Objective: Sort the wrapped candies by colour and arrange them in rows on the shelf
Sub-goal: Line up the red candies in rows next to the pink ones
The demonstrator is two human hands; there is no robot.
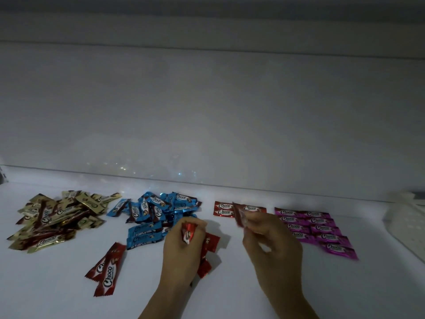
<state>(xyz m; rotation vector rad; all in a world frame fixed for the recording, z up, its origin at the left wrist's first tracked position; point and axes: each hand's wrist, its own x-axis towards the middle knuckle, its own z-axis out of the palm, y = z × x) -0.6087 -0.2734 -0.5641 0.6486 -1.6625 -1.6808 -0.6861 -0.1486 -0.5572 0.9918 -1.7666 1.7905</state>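
Note:
On the white shelf (230, 284) lie a gold candy heap (57, 217) at the left and a blue heap (156, 215) beside it. Red candies (224, 209) sit in a short row at centre right, and pink candies (317, 229) lie in neat rows further right. My left hand (184, 247) grips a red candy (188, 232) in its curled fingers. My right hand (271, 247) pinches another red candy (240, 214) next to the red row. Two loose red candies (107, 268) lie at front left, and more red ones (208, 249) lie partly hidden behind my left hand.
The shelf's white back wall (207, 111) rises right behind the candy groups. A pale, blurred object (407, 217) lies at the far right edge. Bare shelf surface shows in front of the heaps and between my forearms.

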